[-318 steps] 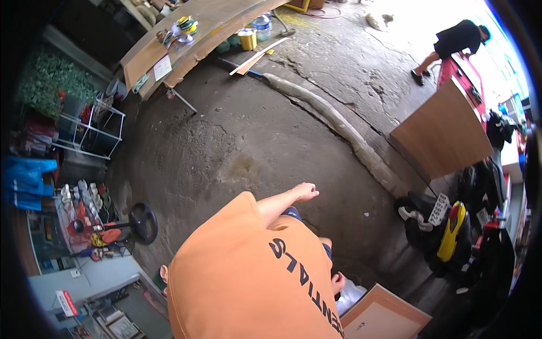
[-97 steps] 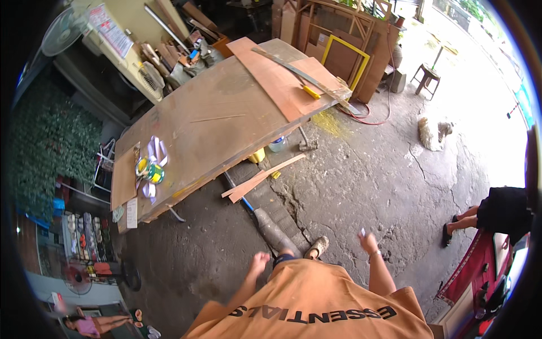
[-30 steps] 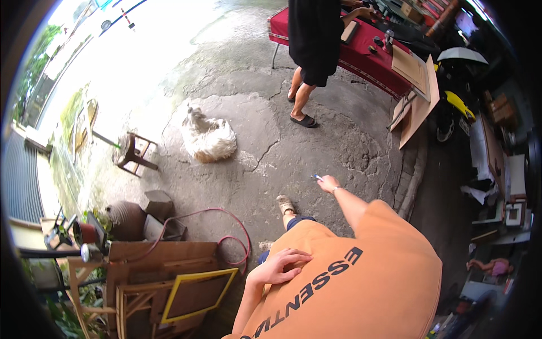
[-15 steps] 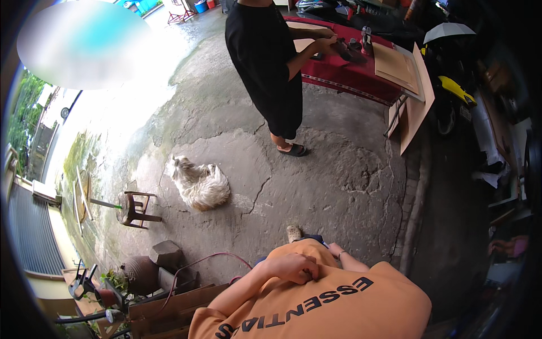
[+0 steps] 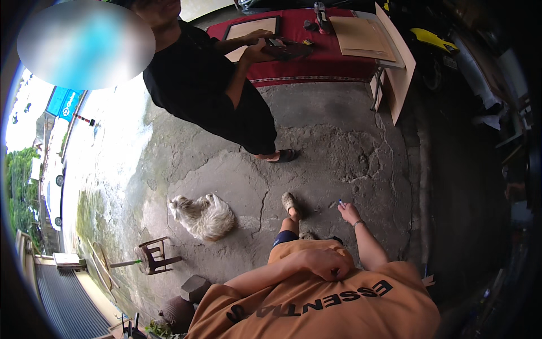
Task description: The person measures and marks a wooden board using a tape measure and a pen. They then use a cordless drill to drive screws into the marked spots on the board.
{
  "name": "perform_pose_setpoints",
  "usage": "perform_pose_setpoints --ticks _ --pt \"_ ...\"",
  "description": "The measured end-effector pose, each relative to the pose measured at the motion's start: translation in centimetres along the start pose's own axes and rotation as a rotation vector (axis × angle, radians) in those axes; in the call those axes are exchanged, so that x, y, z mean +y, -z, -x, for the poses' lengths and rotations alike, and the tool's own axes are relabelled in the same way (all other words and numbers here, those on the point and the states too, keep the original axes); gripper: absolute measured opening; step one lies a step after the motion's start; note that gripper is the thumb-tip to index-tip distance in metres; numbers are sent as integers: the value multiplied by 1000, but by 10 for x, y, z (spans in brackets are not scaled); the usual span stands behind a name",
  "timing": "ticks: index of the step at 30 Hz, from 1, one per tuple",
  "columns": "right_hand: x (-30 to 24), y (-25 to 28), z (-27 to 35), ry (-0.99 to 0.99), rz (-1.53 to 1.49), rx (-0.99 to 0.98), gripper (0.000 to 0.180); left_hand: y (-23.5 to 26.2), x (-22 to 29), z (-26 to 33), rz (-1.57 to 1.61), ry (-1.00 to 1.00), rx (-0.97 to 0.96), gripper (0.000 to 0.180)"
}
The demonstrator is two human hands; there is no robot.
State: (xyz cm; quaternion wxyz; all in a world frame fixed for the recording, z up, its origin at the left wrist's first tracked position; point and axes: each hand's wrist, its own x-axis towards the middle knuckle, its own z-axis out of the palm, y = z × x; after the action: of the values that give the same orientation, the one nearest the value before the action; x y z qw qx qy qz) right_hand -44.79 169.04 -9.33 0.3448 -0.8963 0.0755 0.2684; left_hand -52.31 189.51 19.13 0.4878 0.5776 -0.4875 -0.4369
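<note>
Against the front of my orange shirt (image 5: 333, 305) rests my left hand (image 5: 328, 263), its fingers curled in. Something small and dark shows at those fingers, too small to name. My right hand (image 5: 350, 214) reaches forward over the concrete floor, closed on a slim white and blue pen-like stick (image 5: 341, 203). My shoe (image 5: 290, 203) is on the floor to the left of that hand. Farther off, a person in black clothes (image 5: 209, 85) stands by a table and holds a dark flat object (image 5: 288, 50) in both hands.
A red-covered table (image 5: 316, 70) bears a dark-edged frame (image 5: 259, 25), brown boards (image 5: 361, 38) and a tool (image 5: 322, 18). A curled white dog (image 5: 204, 217) lies on the cracked floor. To the left are a wooden stool (image 5: 160, 256) and a concrete block (image 5: 195, 288).
My right hand has come forward, away from my body, with the stick in it. My view has shifted, and the person in black has turned and lifted the dark object off the table.
</note>
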Motion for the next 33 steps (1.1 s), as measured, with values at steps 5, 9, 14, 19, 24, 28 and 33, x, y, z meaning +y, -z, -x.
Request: perform_pose_setpoints --ticks 5,9,14,19,24,28,33 --pt "13 -4 -5 -184 78 -107 44 85 -42 3 157 -66 -185 15" --pt "24 13 -19 -424 50 -131 45 184 -42 7 284 -356 -198 26" --pt "8 53 -76 -323 86 -61 49 276 -27 -37 -137 -197 -394 30" --pt "-54 109 -162 -248 -124 174 45 318 -38 -72 -153 -242 -427 22" --pt "-75 136 -216 -155 -95 250 43 399 -74 -90 322 -240 -481 13" --pt "-34 139 -264 -245 -215 95 40 467 -82 -118 139 -323 -316 13" --pt "20 204 -323 -380 -88 -91 44 557 -66 -148 71 -159 -312 11"
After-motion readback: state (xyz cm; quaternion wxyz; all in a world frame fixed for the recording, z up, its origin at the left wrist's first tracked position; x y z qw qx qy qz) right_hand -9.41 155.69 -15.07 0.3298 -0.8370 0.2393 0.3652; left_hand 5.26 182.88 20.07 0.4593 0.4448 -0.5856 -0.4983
